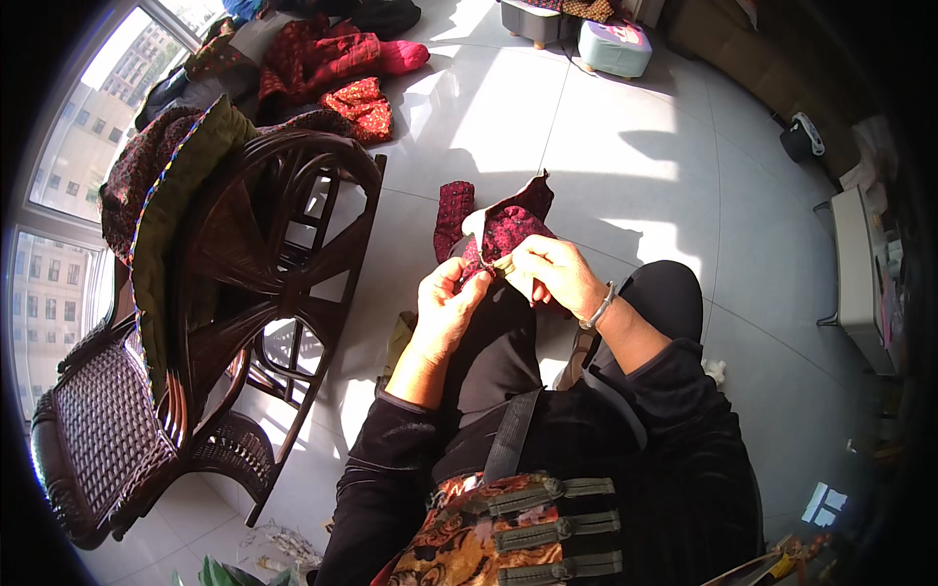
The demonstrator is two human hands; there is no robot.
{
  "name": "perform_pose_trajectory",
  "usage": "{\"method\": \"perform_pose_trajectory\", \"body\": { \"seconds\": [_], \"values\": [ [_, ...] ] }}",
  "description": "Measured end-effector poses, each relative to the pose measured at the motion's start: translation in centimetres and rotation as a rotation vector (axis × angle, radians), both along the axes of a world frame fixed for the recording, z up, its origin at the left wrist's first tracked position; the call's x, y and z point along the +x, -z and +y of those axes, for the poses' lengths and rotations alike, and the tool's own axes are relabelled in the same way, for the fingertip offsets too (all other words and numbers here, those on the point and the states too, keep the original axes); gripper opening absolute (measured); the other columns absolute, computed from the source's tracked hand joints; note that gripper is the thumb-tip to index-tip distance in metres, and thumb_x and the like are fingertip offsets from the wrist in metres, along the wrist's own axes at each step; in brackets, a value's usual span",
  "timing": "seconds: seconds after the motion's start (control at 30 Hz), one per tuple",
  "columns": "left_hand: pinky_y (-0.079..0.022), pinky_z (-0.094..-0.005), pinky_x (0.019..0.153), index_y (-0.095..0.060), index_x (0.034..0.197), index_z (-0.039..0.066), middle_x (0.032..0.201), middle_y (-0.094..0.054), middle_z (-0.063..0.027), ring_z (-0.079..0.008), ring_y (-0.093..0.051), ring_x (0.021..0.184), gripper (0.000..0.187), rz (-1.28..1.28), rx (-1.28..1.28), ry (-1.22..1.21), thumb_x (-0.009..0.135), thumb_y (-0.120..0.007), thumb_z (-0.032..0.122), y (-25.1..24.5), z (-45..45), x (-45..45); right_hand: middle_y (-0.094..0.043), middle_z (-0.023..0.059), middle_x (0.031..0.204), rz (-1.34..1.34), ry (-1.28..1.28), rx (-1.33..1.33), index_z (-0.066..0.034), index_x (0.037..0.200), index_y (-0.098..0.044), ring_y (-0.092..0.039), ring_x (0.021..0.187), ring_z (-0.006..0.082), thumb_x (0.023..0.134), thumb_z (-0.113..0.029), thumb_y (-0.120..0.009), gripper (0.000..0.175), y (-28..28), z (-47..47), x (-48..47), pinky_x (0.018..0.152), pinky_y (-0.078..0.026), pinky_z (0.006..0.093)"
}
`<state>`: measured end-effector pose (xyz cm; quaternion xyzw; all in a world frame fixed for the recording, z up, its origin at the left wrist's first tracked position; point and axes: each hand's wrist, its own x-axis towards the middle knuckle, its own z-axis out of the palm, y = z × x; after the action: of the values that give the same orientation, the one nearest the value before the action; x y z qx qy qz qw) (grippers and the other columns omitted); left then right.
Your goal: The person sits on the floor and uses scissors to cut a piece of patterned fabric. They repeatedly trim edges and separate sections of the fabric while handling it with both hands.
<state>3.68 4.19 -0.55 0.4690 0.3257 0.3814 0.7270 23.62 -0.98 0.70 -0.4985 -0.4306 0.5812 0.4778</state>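
A dark red patterned cloth garment (513, 227) with a pale lining lies over my knee, one padded part hanging down beyond it on the left. My left hand (448, 297) pinches the edge of this cloth between thumb and fingers. Close beside it on the right, my right hand (553, 271), with a silver bracelet at the wrist, grips a pale greenish fold of the lining. The two hands nearly meet at the cloth's edge. Whether a needle or another small tool is between the fingers cannot be told.
A dark rattan chair (293, 286) with an olive-lined patterned cloth (176, 198) over it stands at the left. Red garments (322, 62) lie in a heap at the upper left, by the window. A light green stool (614, 47) stands at the top, a pale table (865, 271) at the right.
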Motion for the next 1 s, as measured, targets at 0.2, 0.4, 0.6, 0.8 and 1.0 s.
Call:
{"method": "perform_pose_trajectory", "body": {
  "seconds": [0.2, 0.4, 0.6, 0.8, 1.0],
  "values": [
    [-0.038, -0.017, 0.061, -0.063, 0.092, 0.002, 0.082, -0.058, 0.0061, -0.0005, -0.047, 0.069, 0.005, 0.049, 0.026, -0.03, 0.089, -0.067, 0.002, -0.2, -0.1, 0.0, -0.063, 0.002, 0.077, -0.095, -0.043, 0.023, -0.0016, 0.097, -0.063, -0.06, 0.063, 0.0078, 0.101, -0.018, -0.051, 0.02, -1.1, -0.2, -0.1, 0.054, -0.05, 0.0226],
    [-0.038, -0.0167, 0.065, -0.063, 0.091, 0.003, 0.082, -0.058, 0.006, -0.0016, -0.046, 0.071, 0.001, 0.171, 0.199, -0.09, 0.092, -0.063, 0.002, 0.3, -0.4, -0.3, -0.067, 0.0087, 0.074, -0.368, 0.142, 0.254, -0.0006, 0.096, -0.063, -0.065, 0.065, 0.0184, 0.09, -0.02, -0.063, 0.02, -2.3, -1.7, 1.6, 0.059, -0.052, 0.0307],
    [-0.039, -0.0207, 0.072, -0.061, 0.094, 0.002, 0.085, -0.058, 0.0028, -0.0053, -0.048, 0.078, 0.006, 0.298, 0.342, -0.103, 0.094, -0.062, 0.007, 0.9, 0.4, -1.4, -0.062, 0.0036, 0.069, -0.071, 0.662, 0.305, -0.0018, 0.094, -0.061, -0.059, 0.053, 0.0095, 0.097, -0.014, -0.057, 0.013, -3.8, -8.4, 5.8, 0.046, -0.047, 0.0249],
    [-0.037, -0.0212, 0.069, -0.063, 0.099, 0.001, 0.085, -0.058, 0.0024, -0.0064, -0.046, 0.075, 0.015, 0.488, 0.443, -0.258, 0.094, -0.063, 0.015, 1.0, 0.2, -1.7, -0.062, 0.0017, 0.074, -0.04, 1.124, -0.195, -0.0042, 0.096, -0.062, -0.06, 0.057, 0.008, 0.096, -0.018, -0.057, 0.015, 7.9, -24.1, 12.1, 0.047, -0.046, 0.0224],
    [-0.035, -0.0229, 0.061, -0.062, 0.099, 0.002, 0.08, -0.056, 0.0009, -0.0074, -0.044, 0.068, 0.022, 0.658, 0.502, -0.286, 0.093, -0.062, 0.023, 0.1, 0.0, -1.5, -0.062, 0.0039, 0.076, -0.373, 0.725, -0.928, -0.0059, 0.095, -0.061, -0.061, 0.059, 0.0122, 0.087, -0.016, -0.06, 0.013, 24.9, -34.4, 12.1, 0.048, -0.049, 0.0271]
  ]
}}
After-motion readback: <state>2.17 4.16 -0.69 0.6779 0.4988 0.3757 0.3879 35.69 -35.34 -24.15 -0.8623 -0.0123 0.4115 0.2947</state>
